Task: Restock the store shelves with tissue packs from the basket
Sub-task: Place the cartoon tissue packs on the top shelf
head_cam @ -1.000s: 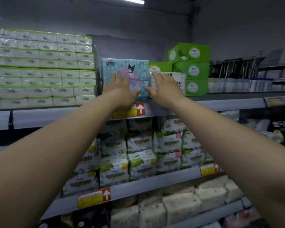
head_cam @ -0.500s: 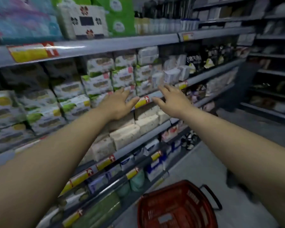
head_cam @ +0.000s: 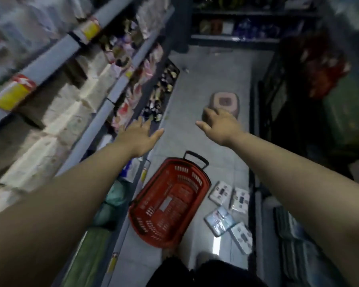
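Both my arms reach out over the aisle and neither holds anything. My left hand (head_cam: 140, 134) is flat, fingers straight and slightly spread, thumb out to the right. It hangs just off the front edge of the shelves (head_cam: 56, 50) on the left. My right hand (head_cam: 220, 123) is loose, fingers drooping apart and thumb pointing left. Beyond it on the floor (head_cam: 195, 79) is a small pinkish stool (head_cam: 224, 101).

The red basket (head_cam: 195, 175) sits on the floor near my feet, below and between my arms. Its black handle (head_cam: 195, 157) is at the far end, and I can see its bare bottom. Its left side lies close to the base of the shelves. Four tissue packs (head_cam: 220, 192) lie flat on the floor just right of the basket, close together, the nearest almost at the foot of the dark rack (head_cam: 278, 100) on the right.

The shelf edges run away from me in grey rails with yellow and red price tags (head_cam: 13, 94). Between those rails and the rack, a strip of bare floor runs past the basket to the stool; the far end is blurred.
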The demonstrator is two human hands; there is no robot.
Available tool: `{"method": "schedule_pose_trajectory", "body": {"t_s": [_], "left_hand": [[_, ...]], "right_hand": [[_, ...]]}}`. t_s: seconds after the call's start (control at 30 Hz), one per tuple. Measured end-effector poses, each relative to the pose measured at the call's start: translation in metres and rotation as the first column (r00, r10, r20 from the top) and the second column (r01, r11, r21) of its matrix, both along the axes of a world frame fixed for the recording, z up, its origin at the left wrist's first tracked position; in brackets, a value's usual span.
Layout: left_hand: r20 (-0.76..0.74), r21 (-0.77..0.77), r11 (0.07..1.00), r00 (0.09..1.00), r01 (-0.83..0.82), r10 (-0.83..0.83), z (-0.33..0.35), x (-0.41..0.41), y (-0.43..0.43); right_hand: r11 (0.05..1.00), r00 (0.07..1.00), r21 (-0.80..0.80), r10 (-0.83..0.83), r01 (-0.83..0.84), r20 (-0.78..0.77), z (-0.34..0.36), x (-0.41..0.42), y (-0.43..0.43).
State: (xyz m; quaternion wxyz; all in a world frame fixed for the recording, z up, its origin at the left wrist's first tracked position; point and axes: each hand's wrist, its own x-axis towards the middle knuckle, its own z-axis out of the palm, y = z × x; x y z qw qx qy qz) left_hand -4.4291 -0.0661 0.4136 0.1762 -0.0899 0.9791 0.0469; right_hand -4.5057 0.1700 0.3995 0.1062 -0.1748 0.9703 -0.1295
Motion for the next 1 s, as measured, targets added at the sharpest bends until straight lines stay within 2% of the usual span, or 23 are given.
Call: {"method": "schedule_pose_trajectory", "body": {"t_s": [0.17,0.43,0.7,0.9,1.0], "left_hand": [[0.128,0.045,0.984,0.975,0.175,-0.18,-0.061,-0.042,0.046],[0.23,0.085,0.904,0.875,0.418,-0.426,-0.156,-0.079,0.121],[0.329,0.118,0.785,0.722,0.608,-0.608,-0.33,-0.08,0.206],[0.418,0.147,0.823,0.72,0.549,-0.554,-0.486,-0.059,0.259],[0.512,0.147,0.809,0.656,0.568,-0.554,-0.562,-0.047,0.273]], "right_hand": [[0.974,0.966,0.038,-0.228,0.225,0.122,-0.06,0.009,0.044],[0.889,0.843,0.072,-0.453,0.453,0.288,-0.157,0.038,0.097],[0.846,0.727,0.135,-0.516,0.516,0.453,-0.328,0.07,0.164],[0.823,0.619,0.202,-0.54,0.531,0.57,-0.48,0.099,0.208],[0.83,0.595,0.209,-0.525,0.518,0.609,-0.556,0.113,0.222]]}}
